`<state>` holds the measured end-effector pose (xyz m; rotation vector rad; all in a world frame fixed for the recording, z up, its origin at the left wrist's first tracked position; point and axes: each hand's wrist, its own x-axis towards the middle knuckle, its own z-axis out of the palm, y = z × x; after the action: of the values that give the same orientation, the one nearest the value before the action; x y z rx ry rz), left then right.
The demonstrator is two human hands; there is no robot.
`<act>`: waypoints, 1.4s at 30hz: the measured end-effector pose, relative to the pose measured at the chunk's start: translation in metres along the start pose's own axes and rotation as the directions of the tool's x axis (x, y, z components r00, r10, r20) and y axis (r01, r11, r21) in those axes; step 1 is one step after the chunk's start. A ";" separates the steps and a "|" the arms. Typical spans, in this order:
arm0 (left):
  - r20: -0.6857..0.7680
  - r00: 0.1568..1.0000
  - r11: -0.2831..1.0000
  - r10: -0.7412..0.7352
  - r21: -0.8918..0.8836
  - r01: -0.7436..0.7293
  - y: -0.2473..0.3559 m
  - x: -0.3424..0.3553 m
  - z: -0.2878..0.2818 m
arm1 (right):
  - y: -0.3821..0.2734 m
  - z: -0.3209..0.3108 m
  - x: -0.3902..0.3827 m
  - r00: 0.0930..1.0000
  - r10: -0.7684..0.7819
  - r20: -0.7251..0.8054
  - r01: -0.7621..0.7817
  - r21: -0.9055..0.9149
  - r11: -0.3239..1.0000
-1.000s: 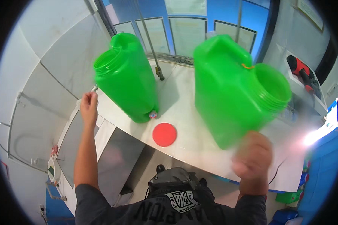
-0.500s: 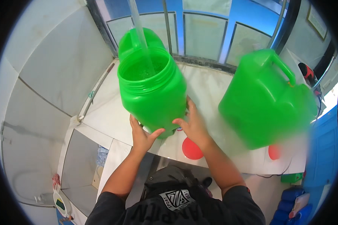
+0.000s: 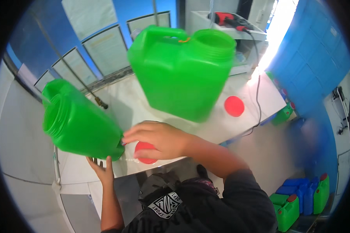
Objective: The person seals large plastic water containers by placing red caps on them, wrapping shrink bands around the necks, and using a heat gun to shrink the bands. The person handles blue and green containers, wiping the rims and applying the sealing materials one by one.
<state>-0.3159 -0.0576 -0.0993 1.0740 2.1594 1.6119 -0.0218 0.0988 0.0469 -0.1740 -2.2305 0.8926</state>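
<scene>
Left hand was open, fingers spread against the bottom of the left green jug, which stood uncapped at the table's left end, by the near edge. Right hand reached across the near red lid, fingertips at that jug's base; couldn't tell if they gripped anything. Right green jug, also uncapped, stood mid-table, slightly blurred. Far red lid lay toward the table's right end, near a dark cord.
</scene>
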 end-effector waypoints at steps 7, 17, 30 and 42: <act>-0.077 0.997 0.957 0.014 0.290 0.009 -0.023 -0.056 0.071 | -0.055 -0.197 -0.081 0.936 0.001 -0.353 -0.142 -0.376 0.916; 0.286 0.920 0.539 -0.268 0.836 -0.103 0.048 -0.094 0.142 | 0.104 -0.483 -0.090 0.658 0.093 -0.747 -0.664 -0.518 0.539; 0.281 0.892 0.488 -0.353 0.869 -0.081 0.068 -0.080 0.153 | 0.236 -0.590 -0.060 0.239 0.555 -0.797 -0.923 -0.363 -0.123; 0.392 0.847 0.474 -0.358 0.858 -0.197 0.067 -0.064 0.150 | 0.070 -0.547 -0.097 0.129 -0.512 -0.849 -0.430 -0.513 0.742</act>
<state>-0.1559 0.0162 -0.1075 1.3709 2.5130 -0.0978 0.4041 0.4169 0.2215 -0.8042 -0.9915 -0.2924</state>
